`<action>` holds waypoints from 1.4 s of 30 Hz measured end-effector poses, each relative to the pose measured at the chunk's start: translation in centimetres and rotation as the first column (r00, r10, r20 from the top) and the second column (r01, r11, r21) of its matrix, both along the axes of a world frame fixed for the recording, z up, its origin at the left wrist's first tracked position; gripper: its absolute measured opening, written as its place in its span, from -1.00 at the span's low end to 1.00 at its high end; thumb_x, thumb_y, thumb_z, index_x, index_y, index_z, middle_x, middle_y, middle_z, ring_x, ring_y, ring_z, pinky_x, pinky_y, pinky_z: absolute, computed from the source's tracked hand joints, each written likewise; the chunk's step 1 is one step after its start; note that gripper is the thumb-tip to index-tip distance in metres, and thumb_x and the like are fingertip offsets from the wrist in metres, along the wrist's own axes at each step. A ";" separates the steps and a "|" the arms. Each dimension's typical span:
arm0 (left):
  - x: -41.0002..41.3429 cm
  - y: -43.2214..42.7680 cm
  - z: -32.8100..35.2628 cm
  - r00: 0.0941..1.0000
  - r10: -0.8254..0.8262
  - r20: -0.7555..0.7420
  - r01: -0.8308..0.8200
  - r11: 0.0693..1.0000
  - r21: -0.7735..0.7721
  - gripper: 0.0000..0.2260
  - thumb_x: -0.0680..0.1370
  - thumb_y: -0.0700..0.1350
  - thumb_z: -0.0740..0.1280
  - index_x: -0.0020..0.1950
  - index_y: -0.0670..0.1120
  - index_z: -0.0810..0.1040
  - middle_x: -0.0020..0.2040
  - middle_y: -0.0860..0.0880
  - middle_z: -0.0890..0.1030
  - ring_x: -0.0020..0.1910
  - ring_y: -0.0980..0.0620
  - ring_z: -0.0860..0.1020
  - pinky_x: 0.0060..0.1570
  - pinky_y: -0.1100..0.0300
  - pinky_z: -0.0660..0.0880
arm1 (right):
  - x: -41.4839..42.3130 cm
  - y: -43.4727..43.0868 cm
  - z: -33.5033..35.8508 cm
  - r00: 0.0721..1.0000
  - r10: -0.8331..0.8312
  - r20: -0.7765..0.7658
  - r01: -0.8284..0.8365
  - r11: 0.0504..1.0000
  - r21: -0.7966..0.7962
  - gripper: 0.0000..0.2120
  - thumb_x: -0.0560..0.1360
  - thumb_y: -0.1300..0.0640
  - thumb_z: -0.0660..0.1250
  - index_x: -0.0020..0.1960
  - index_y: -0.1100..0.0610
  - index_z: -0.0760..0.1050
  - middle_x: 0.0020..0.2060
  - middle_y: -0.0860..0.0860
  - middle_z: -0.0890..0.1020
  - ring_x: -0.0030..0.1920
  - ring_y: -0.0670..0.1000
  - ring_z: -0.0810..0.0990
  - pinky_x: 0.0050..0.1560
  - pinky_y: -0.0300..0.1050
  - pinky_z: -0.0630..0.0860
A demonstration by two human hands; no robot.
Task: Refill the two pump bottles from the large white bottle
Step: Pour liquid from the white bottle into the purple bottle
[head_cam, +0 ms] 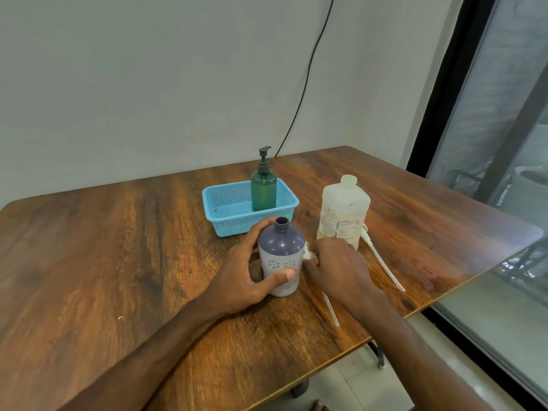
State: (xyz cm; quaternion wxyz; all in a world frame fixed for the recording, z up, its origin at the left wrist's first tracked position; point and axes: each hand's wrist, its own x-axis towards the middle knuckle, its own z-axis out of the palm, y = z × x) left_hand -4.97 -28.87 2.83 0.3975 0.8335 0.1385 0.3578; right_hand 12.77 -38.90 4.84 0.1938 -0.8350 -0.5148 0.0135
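Note:
A purple and white bottle [281,256] stands upright on the wooden table [118,247] with its neck uncapped. My left hand [240,277] is wrapped around its lower body. Just to its right, my right hand [341,271] is closed on a white pump head [310,256], whose dip tube [331,310] lies on the table toward me. The large white bottle [344,212] stands uncapped behind my right hand. A second white pump with a long tube [382,262] lies to its right. A green pump bottle [264,188] with its pump on stands in a blue basket [228,206].
The table's right edge [444,295] runs diagonally close to the loose pump tube, with a window beyond it. A black cable [305,84] hangs down the wall behind the basket. A small wet patch [430,271] shows near the right edge.

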 end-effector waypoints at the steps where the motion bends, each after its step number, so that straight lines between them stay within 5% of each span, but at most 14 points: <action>1: 0.0 0.0 0.0 1.000 0.000 -0.001 0.000 1.000 -0.003 -0.25 0.44 -0.04 0.59 0.51 0.19 0.28 0.35 0.49 0.52 0.36 0.35 0.54 0.27 0.45 0.47 | 0.1 -0.1 -0.1 1.000 0.003 -0.010 -0.003 1.000 0.002 -0.82 0.57 0.00 0.35 0.08 0.08 0.59 -0.04 0.02 0.67 -0.05 0.02 0.64 -0.06 0.05 0.66; 5: 0.0 0.3 -0.3 1.000 0.011 -0.001 -0.011 1.000 -0.006 -0.24 0.46 -0.06 0.63 0.54 0.13 0.30 0.38 0.35 0.56 0.37 0.24 0.58 0.32 0.34 0.51 | 0.3 -1.9 0.3 0.998 -0.004 -0.064 0.017 0.976 0.216 -0.85 0.56 -0.06 0.39 -0.01 0.01 0.63 -0.13 -0.09 0.67 -0.16 -0.10 0.60 -0.15 -0.06 0.65; 8: 0.1 0.4 -0.4 1.000 0.011 -0.002 -0.011 1.000 -0.021 -0.24 0.46 0.00 0.62 0.55 0.17 0.29 0.39 0.33 0.57 0.38 0.21 0.58 0.33 0.29 0.53 | 0.9 -4.1 1.2 0.995 -0.055 -0.081 0.093 0.792 0.604 -0.87 0.51 0.01 0.49 0.02 0.01 0.64 -0.16 -0.13 0.62 -0.18 -0.12 0.56 -0.23 -0.16 0.53; 11: 0.1 0.4 -0.4 1.000 0.008 -0.012 -0.009 0.999 -0.031 -0.24 0.45 0.02 0.61 0.54 0.18 0.29 0.37 0.38 0.56 0.37 0.25 0.58 0.31 0.31 0.53 | 2.5 -4.7 1.3 0.976 -0.138 -0.170 0.219 0.645 0.732 -0.59 0.41 -0.06 0.57 0.15 0.07 0.53 0.00 -0.04 0.58 -0.03 -0.01 0.55 -0.14 -0.05 0.57; 14: 0.2 0.5 -0.4 1.000 0.010 -0.015 -0.010 1.000 -0.030 -0.23 0.46 -0.07 0.61 0.57 0.09 0.30 0.36 0.37 0.57 0.36 0.24 0.59 0.30 0.31 0.54 | 3.4 -3.7 1.3 0.925 -0.188 -0.329 0.365 0.672 0.644 -0.22 0.30 -0.22 0.60 0.37 0.04 0.38 0.27 -0.01 0.52 0.24 0.00 0.51 0.10 -0.01 0.60; 17: 0.2 0.5 -0.4 1.000 0.005 -0.013 -0.005 1.000 -0.026 -0.23 0.46 -0.06 0.62 0.56 0.10 0.30 0.37 0.37 0.56 0.36 0.26 0.58 0.28 0.34 0.53 | 3.7 -2.1 0.9 0.904 -0.161 -0.397 0.369 0.762 0.532 -0.07 0.26 -0.33 0.56 0.48 0.02 0.31 0.41 0.00 0.48 0.37 0.04 0.47 0.19 0.03 0.57; 23: 0.2 0.7 -0.6 1.000 0.007 -0.008 -0.007 1.000 -0.018 -0.25 0.45 -0.06 0.60 0.54 0.18 0.29 0.38 0.39 0.55 0.37 0.27 0.56 0.29 0.36 0.52 | 4.1 -0.3 0.6 0.919 -0.150 -0.364 0.345 0.751 0.563 -0.18 0.31 -0.26 0.54 0.45 0.06 0.39 0.36 0.00 0.56 0.31 0.04 0.56 0.09 0.07 0.67; 31: 0.2 0.5 -0.6 1.000 0.002 0.002 -0.002 1.000 -0.009 -0.23 0.45 0.00 0.60 0.54 0.23 0.26 0.36 0.48 0.51 0.38 0.33 0.54 0.30 0.41 0.48 | 3.0 -3.0 2.9 0.985 -0.049 -0.167 0.143 0.776 0.614 -0.26 0.35 -0.13 0.57 0.44 0.07 0.44 0.30 0.01 0.60 0.21 -0.02 0.56 -0.16 -0.37 0.46; 35: 0.1 0.4 -0.5 1.000 0.013 0.027 -0.014 1.000 0.014 -0.22 0.48 0.01 0.63 0.55 0.21 0.26 0.41 0.37 0.53 0.40 0.24 0.55 0.34 0.35 0.49 | 2.5 -4.5 3.9 0.999 0.031 -0.034 -0.006 0.814 0.581 -0.24 0.33 -0.15 0.58 0.45 0.03 0.43 0.27 0.00 0.60 0.22 0.01 0.52 0.02 0.02 0.63; 38: 0.1 0.4 -0.3 0.999 0.005 0.037 -0.005 1.000 -0.001 -0.23 0.46 0.08 0.59 0.57 0.22 0.26 0.44 0.29 0.53 0.42 0.18 0.55 0.36 0.28 0.51 | 1.9 -5.0 4.3 0.998 0.063 0.030 -0.069 0.833 0.549 -0.24 0.32 -0.07 0.60 0.46 0.01 0.43 0.30 0.02 0.58 0.25 0.01 0.48 0.20 0.27 0.51; 42: 0.1 0.4 -0.3 0.999 0.001 0.045 -0.001 1.000 -0.010 -0.23 0.45 0.09 0.59 0.58 0.20 0.27 0.45 0.28 0.53 0.42 0.18 0.55 0.36 0.27 0.52 | 1.6 -5.1 4.8 0.984 0.087 0.156 -0.152 0.868 0.474 -0.20 0.31 0.01 0.62 0.49 -0.05 0.38 0.35 0.04 0.54 0.36 0.09 0.41 0.33 0.34 0.34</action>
